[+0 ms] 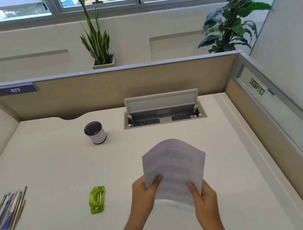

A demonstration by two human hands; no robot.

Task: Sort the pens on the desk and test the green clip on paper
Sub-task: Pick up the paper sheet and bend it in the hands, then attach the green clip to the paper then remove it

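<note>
- Both hands were pinching the paper [173,168] by its near edge: left hand [145,192] at the near-left corner w/ thumb on top, right hand [205,195] at the near-right corner, fingers curled under.
- Paper was held up off the desk [58,162], bowed upward in the middle, printed side facing up, far edge free.
- Green clip [97,199] lay flat on the desk to the left of the grip, well apart from the paper and not touched. Long axis ran roughly near-to-far; which end is the mouth can't be told for sure.
- Left hand was the nearer one to the clip, so my guess is it would let go and reach left while the right hand kept the sheets.
- Desk between left hand and clip looked bare, nothing to knock.
- Pens [8,211] lay bunched at the far-left near edge, lined up approx. parallel, slanting near-left to far-right, blurred so no count. Well beyond the clip from the hands.
- Cup [95,133] stood upright farther back, left of the open cable tray [163,113], apparently empty.
- Right side: desk edge and partition [260,122] fairly near the right hand, less room there; more open room to the left and front.
</note>
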